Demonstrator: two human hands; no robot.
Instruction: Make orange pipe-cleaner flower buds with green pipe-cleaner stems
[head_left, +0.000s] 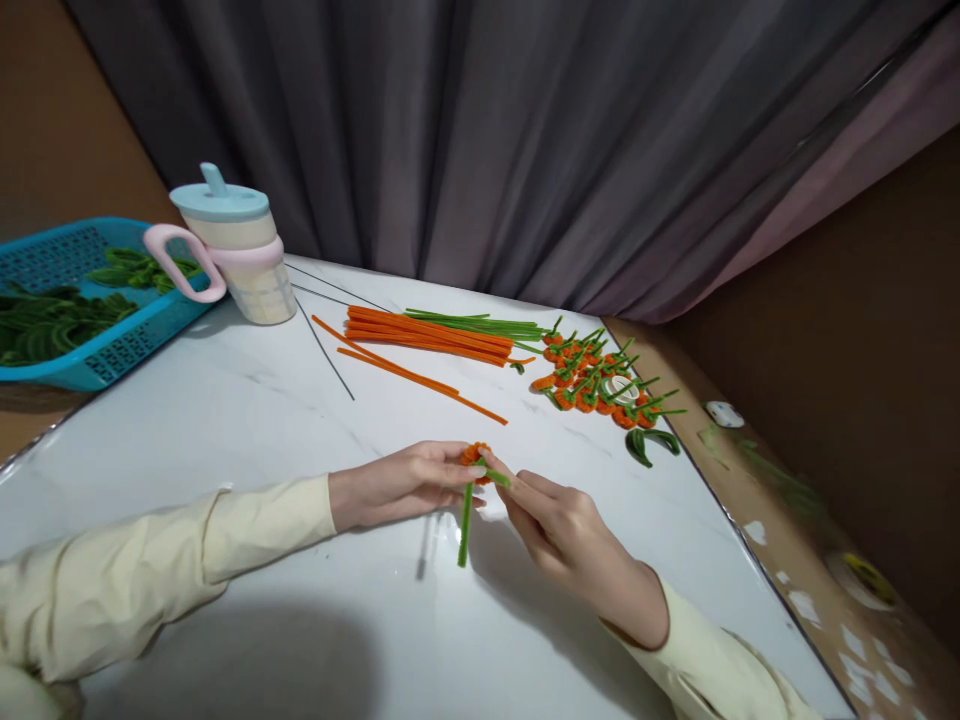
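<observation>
Should our left hand (416,482), pinching the orange-and-green piece (474,453) above the counter (262,430), slacken, it could unwind; our right hand (574,530) touches it too, its grip's closure hidden. Beyond, from left: blue basket (127,345), cup (261,292), orange stems (427,335), small orange pieces (566,398); none blocks our hands.
</observation>
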